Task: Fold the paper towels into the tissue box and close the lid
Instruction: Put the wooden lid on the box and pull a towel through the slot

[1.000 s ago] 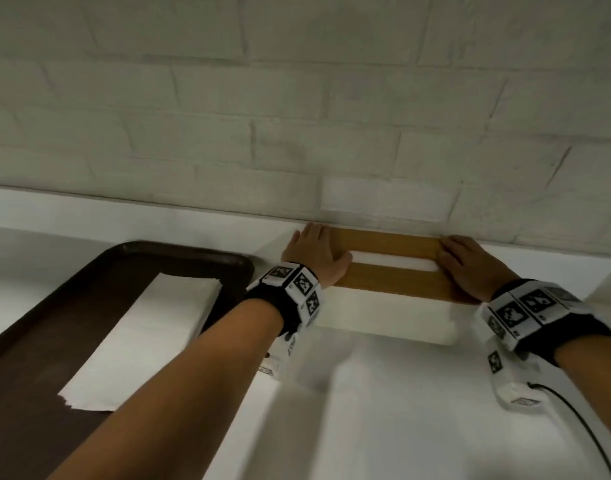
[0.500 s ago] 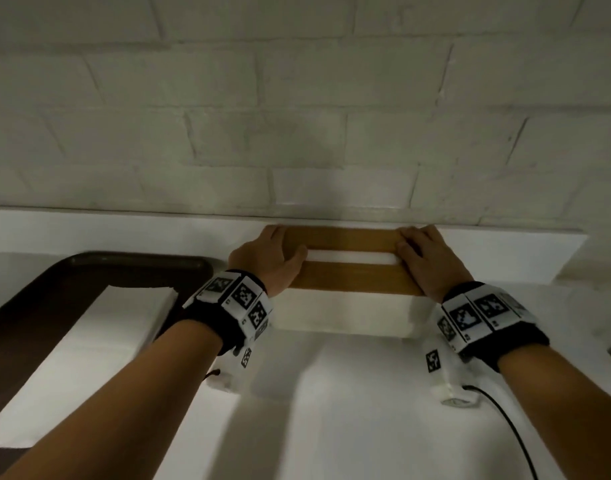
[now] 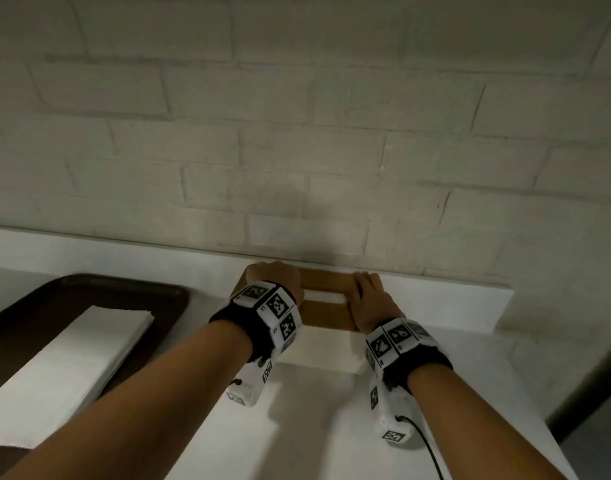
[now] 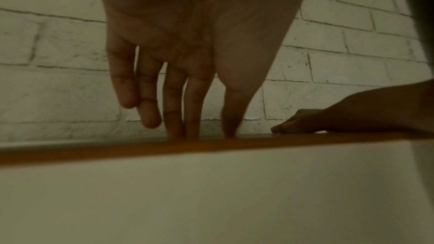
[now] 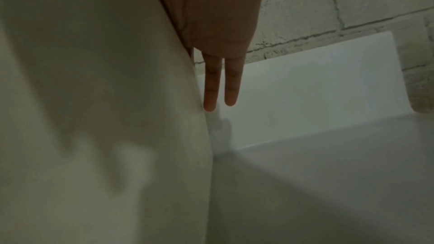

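A white tissue box [image 3: 317, 348] with a brown wooden lid [image 3: 326, 315] stands against the brick wall. White paper [image 3: 323, 296] shows in the lid's slot. My left hand [image 3: 274, 280] presses down on the lid's left end, its fingers [image 4: 173, 99] straight with their tips on the wood [image 4: 211, 147]. My right hand [image 3: 369, 299] lies flat on the lid's right end; in the right wrist view two straight fingers [image 5: 220, 84] hang beside the box's white side [image 5: 105, 118]. A stack of white paper towels [image 3: 65, 362] lies on the dark tray [image 3: 89, 289] at the left.
The white counter [image 3: 314, 427] ends at a raised white back ledge [image 3: 435, 299] under the brick wall [image 3: 297, 133]. A dark gap [image 3: 588, 393] runs past the counter's right edge. A black cable [image 3: 432, 452] trails from my right wrist device.
The head camera has swung, so the box sits nearer the centre. Both hands have drawn closer together on the lid, still pressing it down.
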The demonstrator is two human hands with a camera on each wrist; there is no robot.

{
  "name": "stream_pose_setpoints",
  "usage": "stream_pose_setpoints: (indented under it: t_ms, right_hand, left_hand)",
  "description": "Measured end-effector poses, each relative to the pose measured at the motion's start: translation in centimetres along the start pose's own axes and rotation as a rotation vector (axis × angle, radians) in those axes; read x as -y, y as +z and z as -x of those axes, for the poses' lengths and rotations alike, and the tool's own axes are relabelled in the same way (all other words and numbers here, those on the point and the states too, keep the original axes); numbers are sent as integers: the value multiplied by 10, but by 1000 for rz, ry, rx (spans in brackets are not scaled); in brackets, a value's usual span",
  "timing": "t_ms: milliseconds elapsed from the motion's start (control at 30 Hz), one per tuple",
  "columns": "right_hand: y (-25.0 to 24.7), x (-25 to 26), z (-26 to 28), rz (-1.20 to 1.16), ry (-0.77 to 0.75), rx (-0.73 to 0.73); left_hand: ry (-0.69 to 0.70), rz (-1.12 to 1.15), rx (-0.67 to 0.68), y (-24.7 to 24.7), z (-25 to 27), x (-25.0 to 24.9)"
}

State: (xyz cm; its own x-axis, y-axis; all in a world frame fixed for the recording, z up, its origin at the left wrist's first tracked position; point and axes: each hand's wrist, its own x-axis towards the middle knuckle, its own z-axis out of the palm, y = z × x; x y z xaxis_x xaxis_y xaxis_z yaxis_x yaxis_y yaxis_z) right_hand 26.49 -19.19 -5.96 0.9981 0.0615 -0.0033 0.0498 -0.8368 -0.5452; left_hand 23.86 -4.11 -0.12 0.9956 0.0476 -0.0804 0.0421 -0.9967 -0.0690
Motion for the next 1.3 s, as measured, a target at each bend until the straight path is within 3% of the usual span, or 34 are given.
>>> stream_pose_setpoints:
  t_ms: [267,467,567,867,1033,1167,1300]
  right_hand:
    - [-1,-5,-2,-27,-13,30]
    - [0,-8,-4,-57,-30,33]
    - [0,-8,-4,-77,-42,23]
    - [0,-8,-2,-88,-54,13]
    - [1,-9,-1,-86,-51,18]
    - [1,-8,-1,-87,-47,7]
    - [1,-7,-1,-95,-47,4]
  left_hand:
    - [37,-77,34,-22,14,-31]
    - [-96,-42,48,-10,-5,-48]
    - [-152,-6,57,-4,-13,-48]
    - [-64,-32,-66,3,-12,-40]
    - [-19,-102,-7,8,-8,-26]
    - [-64,-115,91,10,-19,-20]
    - [-146,-7,32,9,-28,-20]
